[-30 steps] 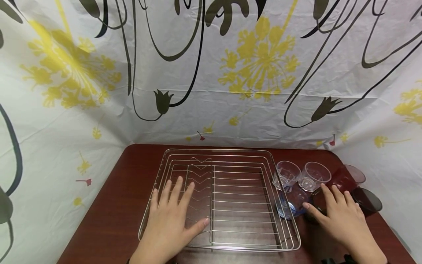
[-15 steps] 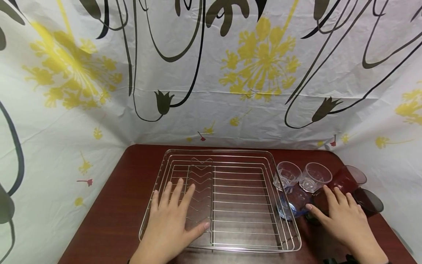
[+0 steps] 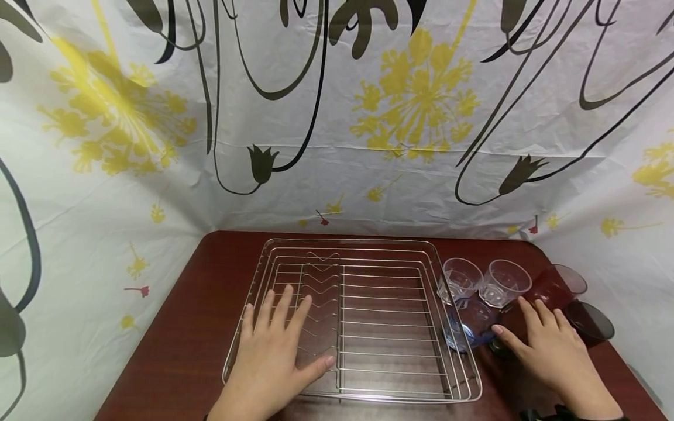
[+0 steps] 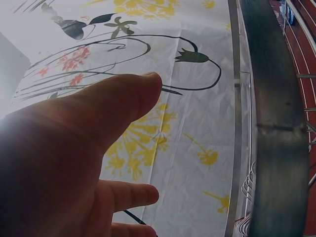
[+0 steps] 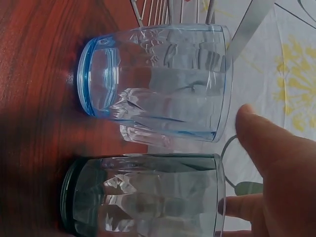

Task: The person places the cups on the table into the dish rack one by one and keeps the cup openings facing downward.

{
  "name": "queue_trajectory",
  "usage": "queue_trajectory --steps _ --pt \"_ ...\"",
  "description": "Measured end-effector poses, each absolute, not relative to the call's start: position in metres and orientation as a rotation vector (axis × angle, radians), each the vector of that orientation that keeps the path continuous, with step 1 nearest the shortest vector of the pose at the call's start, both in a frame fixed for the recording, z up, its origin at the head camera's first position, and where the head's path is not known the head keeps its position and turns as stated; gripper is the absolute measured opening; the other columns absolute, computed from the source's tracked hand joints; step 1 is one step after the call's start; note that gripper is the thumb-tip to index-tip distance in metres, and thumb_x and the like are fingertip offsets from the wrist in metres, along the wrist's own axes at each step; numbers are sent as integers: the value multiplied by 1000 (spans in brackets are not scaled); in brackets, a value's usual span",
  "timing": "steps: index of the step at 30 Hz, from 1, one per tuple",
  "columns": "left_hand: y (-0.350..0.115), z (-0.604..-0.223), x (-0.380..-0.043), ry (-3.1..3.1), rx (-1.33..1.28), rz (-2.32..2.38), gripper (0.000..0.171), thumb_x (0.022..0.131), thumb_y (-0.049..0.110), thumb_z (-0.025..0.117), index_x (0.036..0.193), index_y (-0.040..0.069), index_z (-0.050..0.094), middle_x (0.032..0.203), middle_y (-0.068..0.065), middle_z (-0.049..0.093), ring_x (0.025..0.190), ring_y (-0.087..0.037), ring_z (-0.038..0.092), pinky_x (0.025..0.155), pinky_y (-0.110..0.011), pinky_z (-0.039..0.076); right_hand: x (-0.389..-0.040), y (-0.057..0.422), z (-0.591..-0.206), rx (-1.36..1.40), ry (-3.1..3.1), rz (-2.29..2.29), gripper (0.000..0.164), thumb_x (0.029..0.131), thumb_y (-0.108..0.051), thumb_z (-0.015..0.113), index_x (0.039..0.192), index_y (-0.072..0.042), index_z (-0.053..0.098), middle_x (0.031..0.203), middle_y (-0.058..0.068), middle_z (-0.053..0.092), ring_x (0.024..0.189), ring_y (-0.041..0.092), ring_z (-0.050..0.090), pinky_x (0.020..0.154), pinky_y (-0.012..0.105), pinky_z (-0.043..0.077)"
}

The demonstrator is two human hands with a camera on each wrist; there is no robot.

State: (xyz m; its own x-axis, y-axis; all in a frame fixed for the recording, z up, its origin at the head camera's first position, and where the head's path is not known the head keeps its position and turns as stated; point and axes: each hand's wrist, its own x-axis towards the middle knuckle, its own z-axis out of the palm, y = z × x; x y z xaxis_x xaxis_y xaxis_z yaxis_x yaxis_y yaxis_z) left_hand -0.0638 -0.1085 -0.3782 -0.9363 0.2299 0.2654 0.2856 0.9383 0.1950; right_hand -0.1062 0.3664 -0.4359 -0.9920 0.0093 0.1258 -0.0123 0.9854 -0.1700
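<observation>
My left hand (image 3: 274,356), fingers spread, is over the left side of a metal wire dish rack (image 3: 340,327); whether it touches the wires I cannot tell. In the left wrist view the thumb (image 4: 133,94) points past a blurred metal bar (image 4: 276,118). My right hand (image 3: 558,356) is over a dark green glass (image 5: 148,197), partly hiding it in the head view. Its fingers are extended and grip nothing. Beside that glass stands a blue-tinted glass (image 5: 158,79), upright. Behind are two clear glasses, one nearer the rack (image 3: 458,280), the other (image 3: 502,283) beside a red glass (image 3: 553,286).
The rack fills the middle of a dark red-brown table (image 3: 168,327). Several glasses stand close together along its right side. A white patterned cloth (image 3: 337,193) hangs behind the table and at both sides.
</observation>
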Motion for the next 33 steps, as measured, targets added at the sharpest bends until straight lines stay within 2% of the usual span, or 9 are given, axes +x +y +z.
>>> queue_trajectory --steps 8,16,33 --pt "-108 -378 -63 -2857 -387 -328 95 82 84 47 154 23 41 162 -13 32 148 -43 29 114 -71 20 -107 368 -435 -5 -3015 276 88 97 -60 53 150 6 31 143 42 32 125 72 24 97 79 23" --pt "-108 -378 -63 -2866 -382 -348 96 83 86 41 154 23 40 163 -13 31 148 -43 29 114 -71 19 -107 376 -434 -8 -3068 284 89 98 -61 50 151 8 27 144 45 28 125 73 23 99 79 22" --pt "-109 -379 -64 -2876 -379 -350 94 83 85 43 154 23 41 162 -13 32 148 -43 29 114 -71 19 -116 381 -442 68 -3117 272 104 89 -65 61 152 9 22 143 47 28 121 71 29 93 81 30"
